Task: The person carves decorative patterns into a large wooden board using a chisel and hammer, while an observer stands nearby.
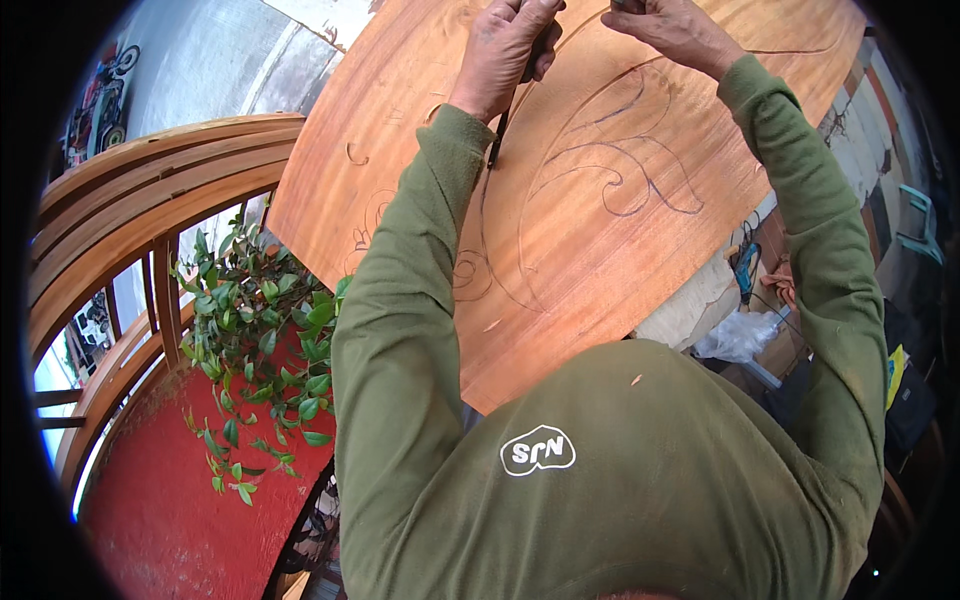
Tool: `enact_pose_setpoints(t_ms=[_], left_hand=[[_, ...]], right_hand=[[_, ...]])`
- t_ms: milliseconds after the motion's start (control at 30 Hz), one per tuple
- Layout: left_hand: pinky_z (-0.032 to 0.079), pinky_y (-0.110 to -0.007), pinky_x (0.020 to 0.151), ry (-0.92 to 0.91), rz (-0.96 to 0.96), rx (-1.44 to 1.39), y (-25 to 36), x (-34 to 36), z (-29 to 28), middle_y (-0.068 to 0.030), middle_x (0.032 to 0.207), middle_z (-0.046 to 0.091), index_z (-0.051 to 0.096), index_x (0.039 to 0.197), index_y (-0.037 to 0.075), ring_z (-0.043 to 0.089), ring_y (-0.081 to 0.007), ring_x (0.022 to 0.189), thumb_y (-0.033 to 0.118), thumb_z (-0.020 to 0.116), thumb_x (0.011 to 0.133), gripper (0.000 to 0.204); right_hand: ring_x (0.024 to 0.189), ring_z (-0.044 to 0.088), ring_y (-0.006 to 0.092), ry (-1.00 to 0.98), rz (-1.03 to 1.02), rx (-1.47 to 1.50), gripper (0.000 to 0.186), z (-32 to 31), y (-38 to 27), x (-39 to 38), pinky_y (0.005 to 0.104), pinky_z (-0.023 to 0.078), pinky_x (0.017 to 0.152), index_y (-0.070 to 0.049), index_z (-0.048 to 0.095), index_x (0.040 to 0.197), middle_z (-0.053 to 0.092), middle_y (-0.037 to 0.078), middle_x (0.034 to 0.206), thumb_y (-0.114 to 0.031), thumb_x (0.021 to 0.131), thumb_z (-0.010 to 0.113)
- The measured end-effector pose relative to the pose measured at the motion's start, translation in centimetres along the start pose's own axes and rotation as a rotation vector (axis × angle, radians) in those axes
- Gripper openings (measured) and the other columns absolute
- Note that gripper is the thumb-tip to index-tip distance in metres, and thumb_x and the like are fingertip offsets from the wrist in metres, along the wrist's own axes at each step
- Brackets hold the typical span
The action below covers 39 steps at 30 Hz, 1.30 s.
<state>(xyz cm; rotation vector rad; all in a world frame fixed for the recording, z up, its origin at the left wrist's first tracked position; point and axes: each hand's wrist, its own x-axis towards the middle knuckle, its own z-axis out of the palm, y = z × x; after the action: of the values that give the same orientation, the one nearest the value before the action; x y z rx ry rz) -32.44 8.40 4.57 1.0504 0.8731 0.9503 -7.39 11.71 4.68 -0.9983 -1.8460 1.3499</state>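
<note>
A broad reddish-brown wooden board [600, 250] lies before me, with carved grooves and scrolls drawn in dark lines. At its far side, my left hand [500, 60] is closed around a slender black tool [497, 140], its thin end pointing back toward me over a curved line. My right hand [675, 35], farther right at the upper edge, is closed on a small dark object [628, 6]. The picture's edge cuts that object off, so its kind is unclear. Several curled wood shavings [356, 155] rest on the board's left part.
Left of the board stand a curved wooden railing [170, 160] and a leafy green plant [270, 330] above a red surface [180, 480]. To the right are a clear plastic bag [740, 335], a blue power tool [745, 270] and a pale teal chair [920, 225].
</note>
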Motion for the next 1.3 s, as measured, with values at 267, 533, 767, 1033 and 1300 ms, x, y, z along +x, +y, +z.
enact_pose_setpoints(t_ms=[267,533,767,1033,1300], left_hand=[[0.036,-0.021,0.043,-0.088,-0.023,-0.035,-0.6,1.5,0.9,0.0057,0.072,0.058,0.064,0.114,0.012,0.053,-0.004,0.05,0.053,0.068,0.105,0.042],[0.035,-0.02,0.042,-0.016,-0.053,-0.012,-0.5,0.1,-0.5,0.0054,0.068,0.055,0.064,0.115,0.011,0.047,-0.003,0.047,0.053,0.068,0.105,0.043],[0.033,-0.02,0.042,-0.032,-0.064,-0.027,0.5,-0.4,0.2,0.0052,0.068,0.055,0.064,0.113,0.011,0.047,-0.003,0.047,0.05,0.067,0.106,0.04],[0.031,-0.021,0.041,-0.027,0.053,0.005,1.1,-0.8,0.9,0.0036,0.065,0.056,0.064,0.113,0.008,0.048,-0.0042,0.045,0.049,0.065,0.108,0.041],[0.032,-0.021,0.041,0.043,0.05,-0.073,0.7,-1.7,-0.6,0.0045,0.066,0.056,0.064,0.114,0.009,0.049,-0.0038,0.046,0.05,0.065,0.107,0.042]], right_hand=[[0.054,0.049,0.0074,0.932,-0.035,0.286,0.051,-3.8,-4.5,1.9,0.0243,0.04,0.041,-0.014,0.048,0.148,0.05,-0.002,0.079,-0.006,0.099,0.062],[0.128,0.059,0.0166,0.168,-0.052,0.024,0.08,-3.8,-2.0,1.9,0.0269,0.051,0.101,-0.006,0.03,0.17,0.056,0.01,0.151,0.002,0.097,0.064],[0.128,0.058,0.0115,0.145,-0.149,0.049,0.074,0.8,-1.0,1.1,0.0245,0.054,0.089,-0.004,0.034,0.167,0.051,0.013,0.16,0.0,0.099,0.063],[0.05,0.042,0.0043,0.721,-0.047,0.231,0.075,-5.4,-6.7,2.9,0.0234,0.033,0.04,-0.016,0.034,0.167,0.051,-0.005,0.077,-0.011,0.099,0.066],[0.151,0.043,0.0168,-0.079,-0.032,0.144,0.079,-2.3,-0.5,1.1,0.0277,0.043,0.111,-0.002,0.031,0.169,0.037,0.011,0.174,0.008,0.096,0.06]])
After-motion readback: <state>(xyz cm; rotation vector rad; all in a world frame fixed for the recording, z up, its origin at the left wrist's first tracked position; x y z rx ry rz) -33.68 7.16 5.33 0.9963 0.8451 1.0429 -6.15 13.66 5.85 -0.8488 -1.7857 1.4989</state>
